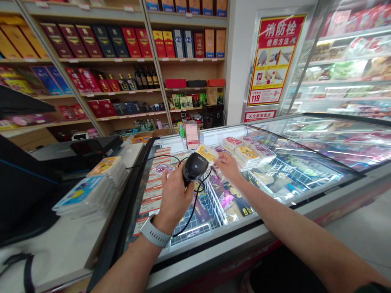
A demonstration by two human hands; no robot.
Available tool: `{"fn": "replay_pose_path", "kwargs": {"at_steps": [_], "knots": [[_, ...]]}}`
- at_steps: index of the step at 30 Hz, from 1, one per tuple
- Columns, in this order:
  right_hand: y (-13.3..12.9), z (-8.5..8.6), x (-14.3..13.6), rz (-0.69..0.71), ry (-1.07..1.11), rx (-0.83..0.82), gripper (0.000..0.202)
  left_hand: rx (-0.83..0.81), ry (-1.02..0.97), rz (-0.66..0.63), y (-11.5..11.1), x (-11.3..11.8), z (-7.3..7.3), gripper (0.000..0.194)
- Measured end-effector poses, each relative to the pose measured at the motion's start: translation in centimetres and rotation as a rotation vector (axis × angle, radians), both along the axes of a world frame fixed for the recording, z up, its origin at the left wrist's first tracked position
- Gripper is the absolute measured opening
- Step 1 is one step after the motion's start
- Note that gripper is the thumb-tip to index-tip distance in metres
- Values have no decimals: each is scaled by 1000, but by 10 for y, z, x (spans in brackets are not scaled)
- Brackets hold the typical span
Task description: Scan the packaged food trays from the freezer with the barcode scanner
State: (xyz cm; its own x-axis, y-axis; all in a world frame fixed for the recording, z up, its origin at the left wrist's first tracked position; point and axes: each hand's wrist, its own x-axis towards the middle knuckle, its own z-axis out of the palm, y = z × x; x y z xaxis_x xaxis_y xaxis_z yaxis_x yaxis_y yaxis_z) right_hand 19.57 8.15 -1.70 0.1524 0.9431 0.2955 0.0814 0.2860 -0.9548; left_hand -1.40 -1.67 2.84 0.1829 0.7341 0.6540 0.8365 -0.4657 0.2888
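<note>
My left hand [175,193] is wrapped round the grip of a black barcode scanner [196,166], whose cord loops down below it. Just past the scanner's head, my right hand [227,166] pinches the edge of a flat pack with a yellow label [206,154]; the scanner hides part of its near side. To the right, several similar packs [249,156] with red, yellow and purple labels lie stacked on the glass top of a chest freezer [269,211]. A purple-labelled pack [164,168] lies on the glass left of the scanner.
Stacks of flat packs with blue and yellow labels [84,191] stand on the counter [70,248] at left, beside a dark monitor [18,183]. Price tags [152,193] line the freezer glass. Shelves of boxes and bottles [122,61] stand behind; a fire-hydrant poster [275,61] hangs on the wall.
</note>
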Motion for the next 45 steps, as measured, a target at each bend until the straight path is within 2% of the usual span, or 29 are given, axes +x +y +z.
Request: {"fn": "replay_pose_path", "kwargs": {"at_steps": [25, 45], "knots": [[-1, -1, -1, 23, 7, -3, 30, 19, -34, -37, 2, -2, 0, 55], [-3, 3, -1, 25, 53, -36, 27, 38, 22, -37, 2, -1, -2, 55]]}}
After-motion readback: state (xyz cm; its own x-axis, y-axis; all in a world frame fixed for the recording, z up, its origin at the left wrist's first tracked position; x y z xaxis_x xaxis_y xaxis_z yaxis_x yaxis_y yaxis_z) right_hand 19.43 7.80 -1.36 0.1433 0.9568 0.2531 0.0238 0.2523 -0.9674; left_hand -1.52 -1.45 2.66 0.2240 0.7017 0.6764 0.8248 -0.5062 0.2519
